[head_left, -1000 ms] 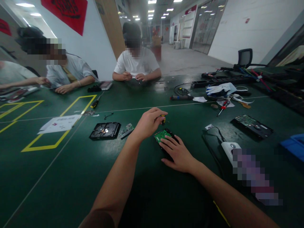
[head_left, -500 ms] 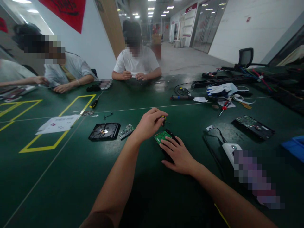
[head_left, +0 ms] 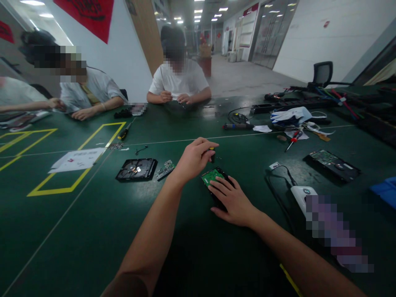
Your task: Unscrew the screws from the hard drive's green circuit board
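Note:
My left hand [head_left: 196,159] is closed around a small screwdriver [head_left: 212,155] with a black and yellow handle, held upright just beyond the hard drive. Its shaft and tip are hard to make out. Under my right hand [head_left: 233,202] lies a black hard drive [head_left: 220,173] with a green circuit board facing up. The fingers of that hand are spread flat across the board and casing, hiding much of the drive. To the left of my left hand are a loose circuit board [head_left: 165,169] and another black hard drive [head_left: 136,169].
On the right stand a third hard drive [head_left: 332,165], a white device with a cable [head_left: 303,193], a red screwdriver [head_left: 293,140] and a blue bin [head_left: 385,192]. A yellow-black screwdriver [head_left: 124,133] and paper [head_left: 77,160] lie left. Several people sit across the green table [head_left: 77,239].
My left hand has tipped the screwdriver more upright, its yellow end now on top. My right hand stays on the hard drive. The view has shifted slightly.

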Demonstrator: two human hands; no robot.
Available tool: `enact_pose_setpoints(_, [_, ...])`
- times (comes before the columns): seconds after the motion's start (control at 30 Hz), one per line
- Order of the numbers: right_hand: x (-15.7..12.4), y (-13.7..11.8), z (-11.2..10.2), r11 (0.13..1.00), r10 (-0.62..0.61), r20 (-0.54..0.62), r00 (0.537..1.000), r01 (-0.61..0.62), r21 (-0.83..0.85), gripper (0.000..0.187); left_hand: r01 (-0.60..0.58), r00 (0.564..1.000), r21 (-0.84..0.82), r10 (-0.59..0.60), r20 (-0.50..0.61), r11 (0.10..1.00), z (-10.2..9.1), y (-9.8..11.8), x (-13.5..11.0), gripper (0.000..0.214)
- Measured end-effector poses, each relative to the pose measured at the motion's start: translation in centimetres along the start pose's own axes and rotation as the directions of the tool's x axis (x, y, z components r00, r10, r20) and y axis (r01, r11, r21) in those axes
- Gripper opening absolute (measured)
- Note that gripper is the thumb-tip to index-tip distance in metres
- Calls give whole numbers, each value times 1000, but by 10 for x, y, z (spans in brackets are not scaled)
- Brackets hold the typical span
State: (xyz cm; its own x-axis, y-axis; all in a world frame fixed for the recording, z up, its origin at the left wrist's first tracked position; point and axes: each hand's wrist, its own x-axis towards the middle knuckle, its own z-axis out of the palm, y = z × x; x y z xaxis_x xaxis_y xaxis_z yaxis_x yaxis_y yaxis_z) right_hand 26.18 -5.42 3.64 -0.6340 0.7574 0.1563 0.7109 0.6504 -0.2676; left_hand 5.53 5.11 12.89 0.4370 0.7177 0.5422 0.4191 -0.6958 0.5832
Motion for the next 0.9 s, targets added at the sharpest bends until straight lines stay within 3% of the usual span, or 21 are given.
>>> enact_pose_setpoints(0.17, [0,-1,-1,1000,3,1,1000,-3,-9,67,9,1000,24,-8,-9,1000,1,-1,0,19])
enact_pose_setpoints(0.37, [0,-1,0,1000,-3,-3,1000,3,-11,66,-25,998,-93,30,50,995,2,-1,-1,34])
enact_pose_setpoints(0.67, [-1,1,3,1000,-6,-19,1000,5,-5,65,2,999,-34,-1,32,999,5,3,0,23])
enact_pose_setpoints(0.9, [-1,1,3,1000,-8,-15,1000,8,-1,66,-14,996,-104,23,82,994,3,3,-1,34])
